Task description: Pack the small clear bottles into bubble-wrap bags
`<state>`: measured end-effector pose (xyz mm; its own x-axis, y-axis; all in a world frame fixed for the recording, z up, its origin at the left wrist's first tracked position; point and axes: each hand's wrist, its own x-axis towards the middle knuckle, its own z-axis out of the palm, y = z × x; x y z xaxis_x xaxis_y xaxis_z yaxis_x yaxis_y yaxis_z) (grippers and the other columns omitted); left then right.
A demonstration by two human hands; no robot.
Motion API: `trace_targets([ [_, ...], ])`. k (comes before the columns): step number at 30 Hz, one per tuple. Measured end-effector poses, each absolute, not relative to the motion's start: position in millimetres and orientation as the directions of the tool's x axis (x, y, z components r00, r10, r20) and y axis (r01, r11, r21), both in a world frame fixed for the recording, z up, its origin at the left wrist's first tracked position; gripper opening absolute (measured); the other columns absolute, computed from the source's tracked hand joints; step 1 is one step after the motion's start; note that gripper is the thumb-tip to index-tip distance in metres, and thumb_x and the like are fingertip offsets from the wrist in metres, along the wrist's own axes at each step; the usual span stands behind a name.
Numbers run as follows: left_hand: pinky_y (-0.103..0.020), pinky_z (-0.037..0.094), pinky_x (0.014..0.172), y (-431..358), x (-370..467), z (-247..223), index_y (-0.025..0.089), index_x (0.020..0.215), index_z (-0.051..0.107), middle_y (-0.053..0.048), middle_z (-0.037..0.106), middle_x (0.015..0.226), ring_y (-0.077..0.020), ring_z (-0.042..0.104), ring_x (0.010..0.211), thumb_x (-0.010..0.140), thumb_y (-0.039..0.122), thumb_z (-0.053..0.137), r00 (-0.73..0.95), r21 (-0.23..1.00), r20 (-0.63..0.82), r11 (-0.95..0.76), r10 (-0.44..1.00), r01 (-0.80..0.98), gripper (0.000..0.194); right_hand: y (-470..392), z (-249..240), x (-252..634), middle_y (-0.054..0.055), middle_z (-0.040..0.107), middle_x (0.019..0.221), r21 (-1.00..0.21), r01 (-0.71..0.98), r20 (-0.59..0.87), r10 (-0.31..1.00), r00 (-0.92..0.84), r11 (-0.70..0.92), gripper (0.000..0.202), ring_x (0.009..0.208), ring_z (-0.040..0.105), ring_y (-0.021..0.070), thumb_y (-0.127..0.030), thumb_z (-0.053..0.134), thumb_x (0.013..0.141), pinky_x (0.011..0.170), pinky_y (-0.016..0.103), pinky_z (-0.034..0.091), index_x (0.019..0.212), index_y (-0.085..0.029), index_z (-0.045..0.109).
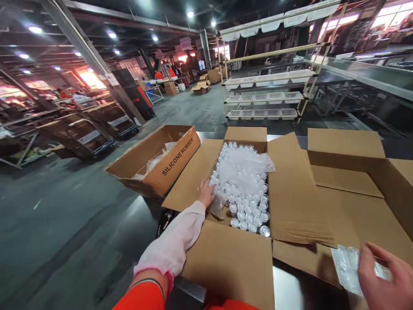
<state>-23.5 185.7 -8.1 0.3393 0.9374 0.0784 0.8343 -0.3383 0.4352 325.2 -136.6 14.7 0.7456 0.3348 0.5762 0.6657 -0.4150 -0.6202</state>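
Observation:
An open cardboard box (235, 258) in front of me is packed with several small silver-capped containers (250, 211) under a clear plastic sheet (241, 168). My left hand (205, 193), in a pale sleeve, reaches into the box's left side and touches the edge of that plastic near the containers. My right hand (385, 275) is at the lower right, fingers curled on a clear plastic bag (346, 265) lying on the flap of a second open box (358, 206).
A third carton marked SILICONE RUBBER (161, 161) sits to the left with plastic inside. Beyond stand a rack of white trays (267, 97), wheeled carts (87, 133) on the left, and more cartons and people in orange far back.

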Motion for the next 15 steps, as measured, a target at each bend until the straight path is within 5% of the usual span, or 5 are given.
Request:
trace_targets([
  [4,-0.042,0.031,0.097,180,-6,12,0.016,0.072,0.068,-0.012,0.068,0.097,-0.0274,0.053,0.107,0.073,0.012,0.061,0.476,0.358,-0.021,-0.438,0.879,0.824,0.008,-102,38,238,0.008,0.069,0.082,-0.457,0.888,0.663,0.646,0.378,-0.050,0.021,0.073,0.066,0.0194,-0.038,0.052,0.087,0.068,0.034,0.053,0.092,-0.022,0.064],
  [7,-0.030,0.039,0.074,140,-4,26,0.018,0.070,0.065,-0.003,0.066,0.071,-0.0185,0.058,0.076,0.072,0.018,0.061,0.568,0.361,-0.083,-0.506,0.819,0.783,0.004,-74,46,190,0.008,0.068,0.097,-0.387,0.906,0.625,0.772,0.120,0.172,0.024,0.089,0.063,0.0203,-0.032,0.053,0.089,0.077,0.034,0.052,0.108,-0.019,0.060],
  [9,-0.026,0.036,0.065,103,-7,33,0.018,0.070,0.063,-0.001,0.064,0.069,-0.0156,0.055,0.069,0.072,0.019,0.060,0.630,0.390,-0.087,-0.555,0.772,0.734,0.004,-60,46,163,0.013,0.063,0.113,-0.332,0.922,0.559,0.829,0.024,0.198,0.047,0.105,0.057,0.0275,-0.039,0.062,0.082,0.087,0.043,0.048,0.122,-0.017,0.053],
  [11,-0.024,0.034,0.061,68,-14,35,0.017,0.067,0.062,0.000,0.062,0.066,-0.0137,0.052,0.065,0.071,0.019,0.059,0.685,0.464,-0.104,-0.574,0.721,0.675,0.005,-53,39,141,0.015,0.060,0.119,-0.300,0.938,0.424,0.905,-0.033,0.175,0.063,0.107,0.055,0.0321,-0.041,0.070,0.074,0.087,0.046,0.047,0.128,-0.015,0.050],
  [15,-0.022,0.039,0.062,48,-31,24,0.015,0.076,0.065,0.000,0.064,0.070,-0.0128,0.054,0.066,0.063,0.025,0.070,0.789,0.811,-0.256,-0.321,0.558,0.490,0.017,-60,13,124,0.008,0.069,0.088,-0.388,0.915,0.053,0.994,-0.101,0.113,0.019,0.079,0.064,0.0215,-0.014,0.055,0.082,0.067,0.030,0.047,0.097,-0.019,0.066],
])
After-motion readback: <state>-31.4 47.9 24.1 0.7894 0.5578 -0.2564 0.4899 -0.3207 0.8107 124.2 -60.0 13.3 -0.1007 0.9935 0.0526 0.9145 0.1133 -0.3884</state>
